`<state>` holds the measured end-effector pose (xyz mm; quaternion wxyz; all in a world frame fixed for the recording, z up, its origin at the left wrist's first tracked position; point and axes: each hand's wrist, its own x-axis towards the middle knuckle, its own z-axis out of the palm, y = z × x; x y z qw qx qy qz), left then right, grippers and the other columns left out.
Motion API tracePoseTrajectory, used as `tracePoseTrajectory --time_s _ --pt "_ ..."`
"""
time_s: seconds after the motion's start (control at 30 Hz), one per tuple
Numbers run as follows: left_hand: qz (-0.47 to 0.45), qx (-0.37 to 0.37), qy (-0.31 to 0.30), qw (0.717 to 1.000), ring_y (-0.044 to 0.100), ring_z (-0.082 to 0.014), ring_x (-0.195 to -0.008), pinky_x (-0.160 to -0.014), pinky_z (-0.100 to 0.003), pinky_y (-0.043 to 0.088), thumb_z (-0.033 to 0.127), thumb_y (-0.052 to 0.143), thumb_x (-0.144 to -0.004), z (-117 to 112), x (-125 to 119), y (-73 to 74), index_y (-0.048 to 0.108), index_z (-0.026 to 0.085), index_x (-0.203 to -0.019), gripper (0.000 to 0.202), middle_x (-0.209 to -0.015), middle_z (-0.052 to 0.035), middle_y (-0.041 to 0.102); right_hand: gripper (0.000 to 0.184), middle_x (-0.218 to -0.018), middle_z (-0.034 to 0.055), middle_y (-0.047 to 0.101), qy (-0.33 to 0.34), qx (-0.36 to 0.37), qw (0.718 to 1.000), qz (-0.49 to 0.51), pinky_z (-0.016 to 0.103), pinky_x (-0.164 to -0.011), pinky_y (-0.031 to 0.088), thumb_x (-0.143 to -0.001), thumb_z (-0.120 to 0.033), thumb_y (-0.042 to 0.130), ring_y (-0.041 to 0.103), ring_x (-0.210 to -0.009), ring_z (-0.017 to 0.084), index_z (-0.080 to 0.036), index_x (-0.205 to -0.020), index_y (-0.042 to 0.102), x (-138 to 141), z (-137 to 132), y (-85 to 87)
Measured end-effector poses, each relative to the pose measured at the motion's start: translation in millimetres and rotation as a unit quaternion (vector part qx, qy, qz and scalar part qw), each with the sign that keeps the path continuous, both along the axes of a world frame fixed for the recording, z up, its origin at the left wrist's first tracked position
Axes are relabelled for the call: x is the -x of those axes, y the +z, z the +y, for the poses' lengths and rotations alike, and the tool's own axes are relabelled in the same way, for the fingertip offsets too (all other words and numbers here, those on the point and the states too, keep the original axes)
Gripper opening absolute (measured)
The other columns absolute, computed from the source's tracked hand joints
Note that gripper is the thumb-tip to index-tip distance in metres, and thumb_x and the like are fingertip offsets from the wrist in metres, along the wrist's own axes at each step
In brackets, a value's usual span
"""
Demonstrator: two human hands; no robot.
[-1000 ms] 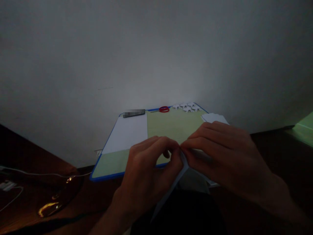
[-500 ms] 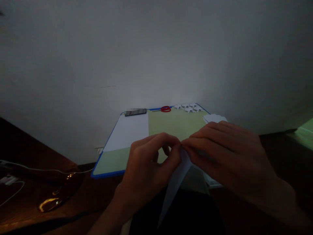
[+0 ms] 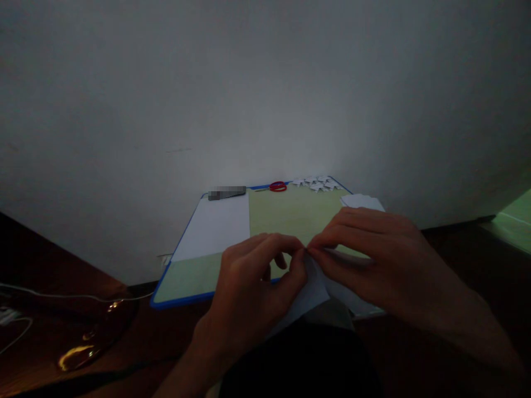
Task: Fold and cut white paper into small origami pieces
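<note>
My left hand (image 3: 253,287) and my right hand (image 3: 373,260) meet over the near edge of a small blue-rimmed board (image 3: 182,298). Both pinch a folded piece of white paper (image 3: 309,293) between thumb and fingertips, the pinches touching at its top. The paper hangs below my fingers as a flap. Part of it is hidden under my right palm.
On the green board lie a white sheet (image 3: 215,224), a dark flat bar (image 3: 227,192), red-handled scissors (image 3: 277,186), several small folded white paper pieces (image 3: 317,182) and a stack of white paper (image 3: 362,201). White cables (image 3: 25,320) lie on the dark wood floor at left. A pale wall stands behind.
The paper's hanging flap has turned from a long narrow point to a wider, shorter flap. Both hands stay pinched together at about the same spot.
</note>
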<state>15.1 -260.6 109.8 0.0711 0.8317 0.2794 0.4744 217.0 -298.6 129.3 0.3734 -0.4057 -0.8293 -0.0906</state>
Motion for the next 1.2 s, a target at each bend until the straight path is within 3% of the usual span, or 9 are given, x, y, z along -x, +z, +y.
tracePoseTrajectory --time_s 0.33,0.83,1.2 --pt "0.008 0.006 -0.021 1.000 0.064 -0.0085 -0.064 -0.063 -0.022 0.049 0.010 0.068 -0.090 0.1 -0.9 4.2 0.069 0.018 -0.085 0.010 -0.070 0.0045 0.069 0.011 -0.080 0.0018 0.071 0.019 -0.027 0.999 -0.009 0.034 -0.069 0.045 -0.098 -0.017 0.066 0.062 -0.076 0.017 -0.018 -0.089 0.072 -0.4 3.1 -0.1" --pt "-0.014 0.013 -0.019 1.000 0.058 -0.0054 -0.056 -0.059 -0.017 0.047 0.005 0.068 -0.083 3.6 -1.8 8.1 0.068 0.018 -0.079 0.014 -0.064 0.0078 0.064 0.008 -0.079 0.0020 0.073 0.031 -0.061 0.998 0.008 0.035 -0.068 0.047 -0.098 -0.018 0.068 0.063 -0.076 0.018 -0.018 -0.092 0.074 1.7 5.6 -2.8" --pt "-0.023 0.032 -0.007 0.999 0.056 -0.0037 -0.055 -0.059 -0.016 0.047 0.004 0.069 -0.083 4.9 -1.8 11.5 0.069 0.018 -0.078 0.015 -0.065 0.0088 0.066 0.005 -0.081 0.0023 0.077 0.003 -0.112 0.994 -0.009 0.038 -0.071 0.053 -0.096 -0.017 0.072 0.068 -0.077 0.019 -0.019 -0.098 0.076 3.7 4.9 -3.8"
